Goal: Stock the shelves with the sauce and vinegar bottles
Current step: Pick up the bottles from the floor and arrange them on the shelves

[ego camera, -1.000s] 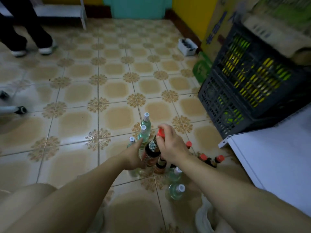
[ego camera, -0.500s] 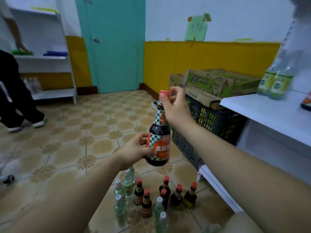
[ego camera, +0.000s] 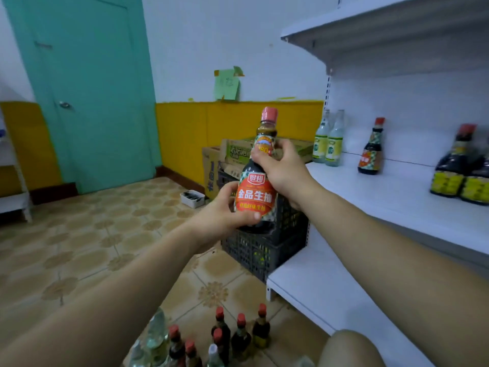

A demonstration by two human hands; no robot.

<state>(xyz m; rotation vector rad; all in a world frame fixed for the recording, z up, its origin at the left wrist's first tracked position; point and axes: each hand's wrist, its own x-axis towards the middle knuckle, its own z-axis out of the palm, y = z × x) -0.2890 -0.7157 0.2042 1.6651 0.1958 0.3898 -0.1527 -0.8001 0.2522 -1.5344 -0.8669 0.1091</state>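
the soy sauce bottle point(ego camera: 258, 178) has risen higher toward the middle shelf point(ego camera: 397, 192) than before; left hand point(ego camera: 225, 218) grips its base, right hand point(ego camera: 280, 168) its neck.

The soy sauce bottle point(ego camera: 255, 197) at frame centre bears a red label reading 厨邦 above larger 金品生抽. Handwriting on the green wall note point(ego camera: 227, 86) above it is illegible.

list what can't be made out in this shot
Head view only.
Sauce bottle: lower label partly behind the left hand, neck label partly behind the right hand.
Floor bottles: some cut off by the bottom edge, the leftmost blurred.
Dark bottles at right on the shelf: blurred, cut off by the right edge, labels unreadable.
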